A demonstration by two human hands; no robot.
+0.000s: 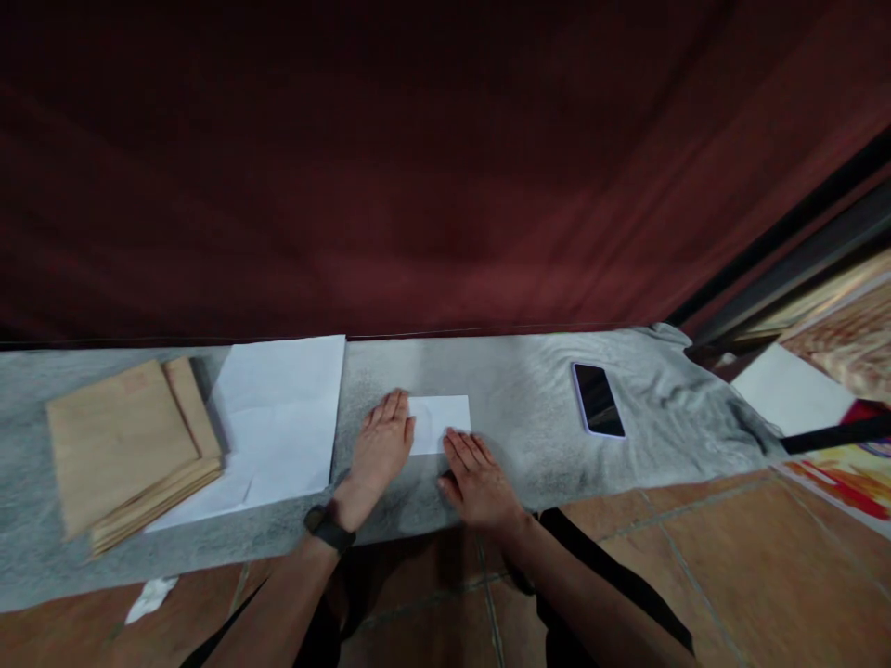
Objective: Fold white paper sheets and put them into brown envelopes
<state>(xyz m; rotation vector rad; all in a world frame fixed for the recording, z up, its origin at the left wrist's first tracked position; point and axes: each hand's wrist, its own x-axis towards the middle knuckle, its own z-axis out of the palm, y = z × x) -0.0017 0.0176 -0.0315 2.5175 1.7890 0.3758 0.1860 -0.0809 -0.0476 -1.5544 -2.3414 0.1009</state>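
A small white piece of paper point(437, 416), which looks folded, lies flat on the grey cloth in front of me. Across its left end rests my left hand point(381, 441), fingers stretched out and lying flat. My right hand point(480, 478) touches the lower right corner with its fingertips, the fingers extended and the thumb apart. Neither hand grips anything. Left of my left hand is a stack of large white paper sheets point(285, 408), and several brown envelopes point(122, 427) overlap its left side.
The grey cloth point(529, 371) covers a long narrow surface below a dark red curtain point(432, 204). A phone point(599, 401) lies to the right. Crumpled white tissue point(149, 598) is on the tiled floor point(696, 547). Printed boards point(849, 464) stand at the far right.
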